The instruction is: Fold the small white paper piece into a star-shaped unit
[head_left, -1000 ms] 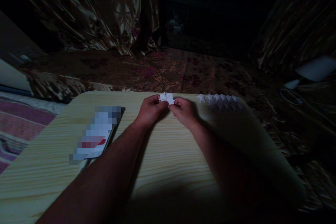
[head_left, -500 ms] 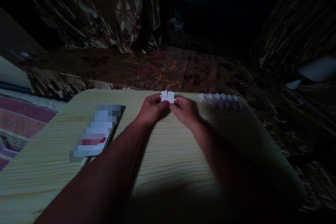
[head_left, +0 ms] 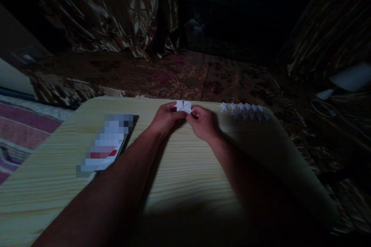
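From where I stand, L hand [head_left: 165, 119] and R hand [head_left: 203, 122] share a pinching grip on a creased white paper [head_left: 183, 106] nr the far edge of the counter [head_left: 185, 173], apparently part-folded w/ some shaping left, as two rows of pointed paper pcs [head_left: 247, 109], seemingly done, sit to the R.

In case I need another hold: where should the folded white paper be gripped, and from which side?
Probably the upper edge of the white paper, from above: that edge shows free, while the left hand and right hand hold it from the sides and below.
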`<state>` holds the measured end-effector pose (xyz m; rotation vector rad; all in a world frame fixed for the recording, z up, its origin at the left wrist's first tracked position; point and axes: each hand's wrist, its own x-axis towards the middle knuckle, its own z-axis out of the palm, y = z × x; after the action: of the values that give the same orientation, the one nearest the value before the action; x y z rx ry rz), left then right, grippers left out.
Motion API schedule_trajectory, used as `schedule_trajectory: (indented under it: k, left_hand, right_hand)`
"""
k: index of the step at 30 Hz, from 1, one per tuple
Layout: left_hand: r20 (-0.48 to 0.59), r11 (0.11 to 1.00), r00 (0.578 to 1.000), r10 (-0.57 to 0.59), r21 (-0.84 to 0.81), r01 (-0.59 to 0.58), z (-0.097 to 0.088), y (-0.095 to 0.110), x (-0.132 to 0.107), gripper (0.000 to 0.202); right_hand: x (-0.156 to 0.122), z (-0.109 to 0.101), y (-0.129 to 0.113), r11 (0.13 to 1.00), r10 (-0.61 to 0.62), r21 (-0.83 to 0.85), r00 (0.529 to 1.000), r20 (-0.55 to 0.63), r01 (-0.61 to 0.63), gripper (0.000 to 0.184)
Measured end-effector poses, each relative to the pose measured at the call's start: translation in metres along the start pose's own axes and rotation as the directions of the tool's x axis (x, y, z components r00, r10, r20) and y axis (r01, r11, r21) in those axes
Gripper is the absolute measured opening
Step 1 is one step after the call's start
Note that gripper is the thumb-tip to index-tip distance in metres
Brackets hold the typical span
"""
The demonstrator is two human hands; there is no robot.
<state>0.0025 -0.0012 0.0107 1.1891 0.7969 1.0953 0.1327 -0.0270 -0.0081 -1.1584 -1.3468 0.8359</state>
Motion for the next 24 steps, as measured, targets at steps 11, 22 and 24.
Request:
schedule_trajectory:
  k: [11, 22, 24]
  left_hand:
    - [-0.046, 0.999, 0.998, 0.042, 0.032, -0.040, 0.0060, 0.0027, -0.0044, 0.015]
    - [-0.096, 0.993, 0.994, 0.057, 0.111, -0.046, 0.0055, 0.0000, -0.0049, 0.018]
    - [-0.101, 0.990, 0.992, 0.070, 0.126, -0.057, 0.0044, -0.0013, -0.0047, 0.019]
  right_hand:
    - [-0.0012, -0.0016, -0.0063, 1.000, -0.018, -0.020, 1.000, -0.008, 0.018, 0.009]
    - [-0.0019, -0.0004, -0.0078, 1.000, 0.002, -0.019, 1.000, -0.015, -0.002, 0.010]
    - [-0.0018, -0.0004, -0.0077, 1.000, 0.001, -0.016, 1.000, -0.014, -0.001, 0.009]
